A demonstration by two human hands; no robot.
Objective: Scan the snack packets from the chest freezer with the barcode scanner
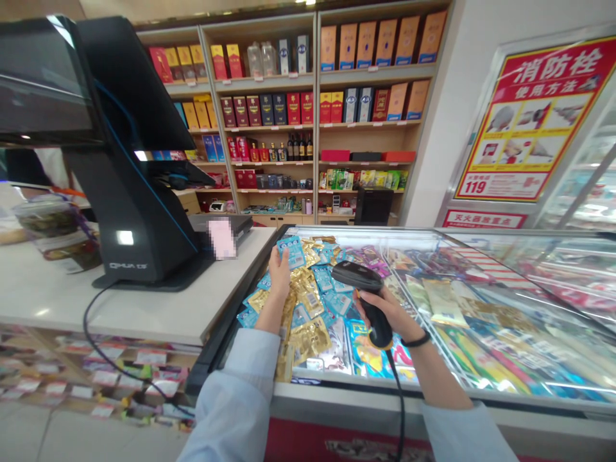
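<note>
head view: left hand (279,276) raised, fingers extended, a blue sachet (291,251) held at the fingertips; pinch cannot be confirmed. right hand (385,313) closed around the grip of a black corded barcode scanner (368,295), a black wristband (416,340) on that wrist. both hands are above a glass-topped chest freezer (385,390), with gold and blue foil sachets (308,301) heaped below them. white counter (96,308) beside the freezer carries a black pos terminal (135,218).

Left sleeve (235,398): pale blue, long, loose.
Right sleeve (464,436): pale blue, matching.
Wristband (416,340): thin, black, right wrist.
Left hand (280,273): bare.
Right hand (397,314): bare.
</note>
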